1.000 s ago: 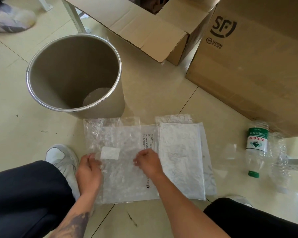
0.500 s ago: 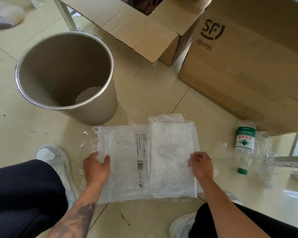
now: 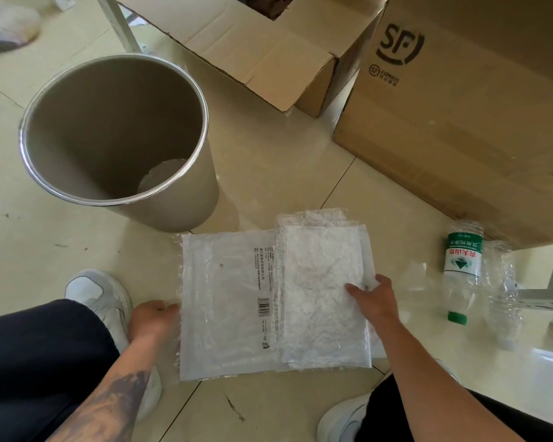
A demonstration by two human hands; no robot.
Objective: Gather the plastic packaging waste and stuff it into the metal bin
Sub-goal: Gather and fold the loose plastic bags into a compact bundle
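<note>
I'm at the gathering step: my left hand (image 3: pixel 152 317) and right hand (image 3: pixel 372 296) rest open at opposite edges of the plastic bags (image 3: pixel 268 301) lying flat between them, nothing grasped yet, so next I'd pinch both edges together and lift toward the metal bin (image 3: pixel 186 205) beyond my left hand.

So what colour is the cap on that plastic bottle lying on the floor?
Green, matching the bottle's green-and-white label; the cap shows clearly in the head view.

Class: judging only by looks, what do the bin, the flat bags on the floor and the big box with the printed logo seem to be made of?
Bin: apparently metal with a brushed matt finish; its rim shines bright.
Flat bags: thin, cloudy, see-through plastic film, creased and glossy, with printed text and a barcode.
Big box: brown cardboard, dull, with a black printed logo.
</note>
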